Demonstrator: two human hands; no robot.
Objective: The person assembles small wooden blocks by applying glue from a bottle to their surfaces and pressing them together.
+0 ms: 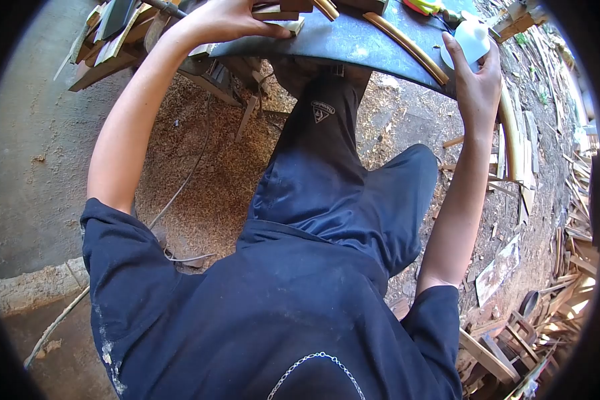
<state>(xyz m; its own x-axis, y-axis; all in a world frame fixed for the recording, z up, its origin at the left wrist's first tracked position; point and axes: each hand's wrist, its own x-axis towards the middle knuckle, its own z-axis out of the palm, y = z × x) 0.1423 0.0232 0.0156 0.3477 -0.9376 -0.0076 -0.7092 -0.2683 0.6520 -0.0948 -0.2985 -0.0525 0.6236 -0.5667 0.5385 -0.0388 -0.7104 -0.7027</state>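
My left hand point(232, 21) is at the top edge of the view, its thumb lying against a short wooden piece point(290, 27) at the end of a small stack. The other fingers are mostly cut off by the frame, but the hand appears closed around the wood. On the right, my right hand point(479, 87) wraps its thumb and fingers around a white plastic bottle point(469, 43) with a rounded shape. The bottle is over the right end of the dark work table point(353, 50). A curved, thin wooden strip point(407, 48) lies on the table between my hands.
A yellow-green and red object point(425, 7) sits at the table's far edge. Stacked boards point(107, 50) jut out at the left. Sawdust point(200, 147) and a cable point(187, 183) cover the ground below. Scrap wood point(573, 267) is heaped on the right.
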